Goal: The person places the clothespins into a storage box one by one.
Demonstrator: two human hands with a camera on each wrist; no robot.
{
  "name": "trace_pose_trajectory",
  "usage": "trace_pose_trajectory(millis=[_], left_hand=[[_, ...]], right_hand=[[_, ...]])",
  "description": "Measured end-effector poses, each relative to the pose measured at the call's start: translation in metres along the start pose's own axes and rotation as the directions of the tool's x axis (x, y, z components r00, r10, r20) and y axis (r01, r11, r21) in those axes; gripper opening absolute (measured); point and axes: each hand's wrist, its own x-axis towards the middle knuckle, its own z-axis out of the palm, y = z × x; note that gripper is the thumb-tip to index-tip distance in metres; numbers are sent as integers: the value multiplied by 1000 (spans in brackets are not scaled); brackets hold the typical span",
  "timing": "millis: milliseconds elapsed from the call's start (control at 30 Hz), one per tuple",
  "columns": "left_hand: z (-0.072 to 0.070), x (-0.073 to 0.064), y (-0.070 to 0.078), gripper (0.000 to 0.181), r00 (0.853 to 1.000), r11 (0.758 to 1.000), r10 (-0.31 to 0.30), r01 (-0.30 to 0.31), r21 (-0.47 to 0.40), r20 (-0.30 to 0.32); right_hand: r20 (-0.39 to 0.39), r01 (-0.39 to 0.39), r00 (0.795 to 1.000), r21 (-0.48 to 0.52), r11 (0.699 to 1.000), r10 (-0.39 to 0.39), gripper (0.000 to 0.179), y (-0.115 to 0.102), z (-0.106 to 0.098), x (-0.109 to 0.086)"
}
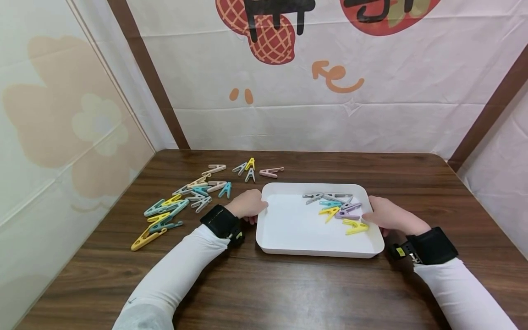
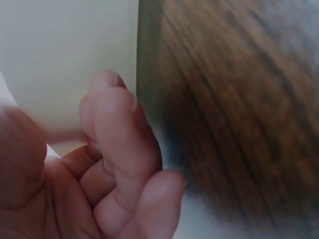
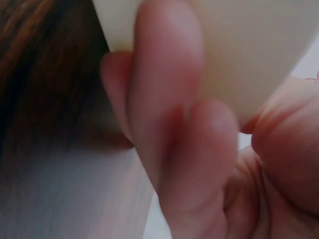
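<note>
A white rectangular tray (image 1: 288, 224) is held between both hands, slightly above the table by the wrist views. My left hand (image 1: 248, 204) grips its left side, thumb on the rim; in the left wrist view, curled fingers (image 2: 119, 134) lie under the tray's underside (image 2: 65, 55). On the opposite side my right hand (image 1: 393, 215) holds the rim the same way, its fingers (image 3: 169, 64) beneath the underside (image 3: 244, 45). Several plastic clothespins lie in the tray's right half, among them a yellow clothespin (image 1: 355, 227), a purple clothespin (image 1: 348, 214) and a grey clothespin (image 1: 338, 195).
More clothespins in blue, yellow, pink and grey lie scattered left of the tray, including a large yellow clothespin (image 1: 147, 239). A pink clothespin (image 1: 271, 173) lies behind the tray. Printed cloth walls (image 1: 288, 123) border the brown wooden table (image 1: 288, 293).
</note>
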Motion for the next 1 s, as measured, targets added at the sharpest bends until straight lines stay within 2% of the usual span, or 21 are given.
trace_pose_trajectory(millis=[267, 567, 700, 867, 1000], left_hand=[[-2, -1, 1, 25, 1000, 1000, 8, -8, -3, -4], [-5, 3, -3, 27, 1000, 1000, 4, -4, 19, -17], [-8, 0, -4, 38, 999, 1000, 5, -4, 22, -43], [-19, -10, -13, 50, 991, 997, 75, -77, -19, -115], [-35, -26, -29, 43, 969, 977, 175, -193, -90, -176]], right_hand=[[-4, 38, 999, -18, 999, -39, 50, 0, 0, 2], [-9, 40, 999, -9, 999, -40, 50, -3, 0, 4], [-1, 29, 1000, -2, 1000, -29, 51, -3, 0, 4], [12, 23, 1000, 3, 1000, -23, 53, 1, 2, 2], [23, 24, 999, 10, 1000, -24, 53, 2, 3, 0]])
